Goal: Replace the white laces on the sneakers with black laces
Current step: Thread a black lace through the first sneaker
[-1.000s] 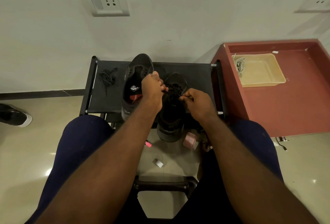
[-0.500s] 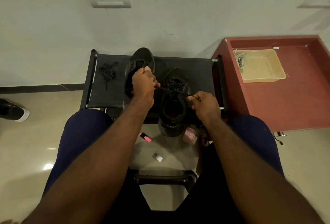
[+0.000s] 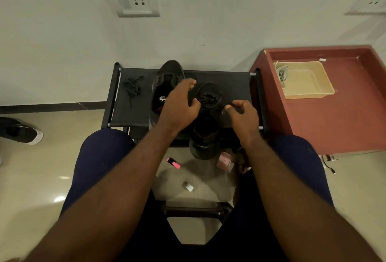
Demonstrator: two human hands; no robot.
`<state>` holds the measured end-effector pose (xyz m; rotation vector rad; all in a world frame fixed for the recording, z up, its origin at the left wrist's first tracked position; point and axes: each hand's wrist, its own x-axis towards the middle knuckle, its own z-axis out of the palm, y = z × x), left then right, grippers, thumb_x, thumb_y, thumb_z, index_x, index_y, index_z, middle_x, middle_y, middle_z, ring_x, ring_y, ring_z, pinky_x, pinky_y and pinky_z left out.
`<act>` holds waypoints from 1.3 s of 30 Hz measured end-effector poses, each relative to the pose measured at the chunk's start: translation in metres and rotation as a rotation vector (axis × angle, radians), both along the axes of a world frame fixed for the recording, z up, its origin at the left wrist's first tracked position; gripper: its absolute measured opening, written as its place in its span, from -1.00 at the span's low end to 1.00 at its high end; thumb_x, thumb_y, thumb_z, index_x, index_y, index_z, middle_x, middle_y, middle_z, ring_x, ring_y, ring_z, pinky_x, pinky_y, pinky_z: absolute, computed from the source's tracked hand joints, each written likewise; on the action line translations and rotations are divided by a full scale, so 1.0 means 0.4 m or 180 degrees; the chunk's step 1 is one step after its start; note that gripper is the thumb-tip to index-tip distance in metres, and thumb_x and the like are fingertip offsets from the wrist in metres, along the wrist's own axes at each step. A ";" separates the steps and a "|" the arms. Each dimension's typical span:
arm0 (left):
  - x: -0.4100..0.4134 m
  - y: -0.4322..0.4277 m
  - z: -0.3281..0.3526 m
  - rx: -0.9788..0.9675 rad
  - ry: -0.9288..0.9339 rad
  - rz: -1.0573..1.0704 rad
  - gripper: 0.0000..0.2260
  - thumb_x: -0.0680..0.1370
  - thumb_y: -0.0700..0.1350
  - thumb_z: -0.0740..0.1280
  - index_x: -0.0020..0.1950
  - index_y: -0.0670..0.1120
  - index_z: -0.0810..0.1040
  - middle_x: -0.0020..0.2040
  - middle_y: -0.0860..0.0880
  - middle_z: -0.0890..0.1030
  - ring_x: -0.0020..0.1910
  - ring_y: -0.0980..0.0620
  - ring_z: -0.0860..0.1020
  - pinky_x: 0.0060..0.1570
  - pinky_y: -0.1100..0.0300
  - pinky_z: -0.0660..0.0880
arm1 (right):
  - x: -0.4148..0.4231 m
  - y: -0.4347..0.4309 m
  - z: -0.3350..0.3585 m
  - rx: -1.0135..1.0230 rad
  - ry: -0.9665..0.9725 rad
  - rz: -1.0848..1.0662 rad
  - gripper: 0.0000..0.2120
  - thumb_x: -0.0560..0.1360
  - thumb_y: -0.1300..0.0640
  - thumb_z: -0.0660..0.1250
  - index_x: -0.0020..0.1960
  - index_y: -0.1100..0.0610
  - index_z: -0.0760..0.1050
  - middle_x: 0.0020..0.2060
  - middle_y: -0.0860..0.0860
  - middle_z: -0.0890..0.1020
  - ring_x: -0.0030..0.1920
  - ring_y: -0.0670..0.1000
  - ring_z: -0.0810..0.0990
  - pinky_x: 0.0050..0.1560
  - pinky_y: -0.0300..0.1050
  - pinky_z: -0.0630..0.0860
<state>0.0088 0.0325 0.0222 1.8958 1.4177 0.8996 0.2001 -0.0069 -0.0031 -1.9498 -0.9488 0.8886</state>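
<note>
Two black sneakers stand on a black fabric rack. The left sneaker has no lace in its eyelets. The right sneaker has a black lace bunched over its tongue. My left hand hovers between the two sneakers with fingers spread, holding nothing. My right hand is just right of the right sneaker, thumb and forefinger pinching a thin strand of that black lace. A spare black lace lies piled on the rack's left side. White laces lie in a beige tray.
The tray sits on a red low table to the right. On the floor between my knees lie a pink highlighter, a pink box and a small grey piece. Another shoe is at far left.
My left hand has let go of the lace end and spread its fingers. My right hand keeps its pinch and has shifted slightly right.
</note>
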 end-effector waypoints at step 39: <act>0.224 -0.038 -0.075 -0.1632 0.0649 -0.0278 -0.54 0.68 0.11 0.09 0.41 -0.19 0.40 0.25 -0.18 0.58 0.22 -0.14 0.54 0.21 -0.05 0.49 | 0.083 0.063 -0.017 -0.0657 -0.0579 0.0351 -0.65 0.60 0.14 0.22 0.34 -0.08 0.54 0.05 0.03 0.65 0.02 0.08 0.61 0.06 -0.01 0.57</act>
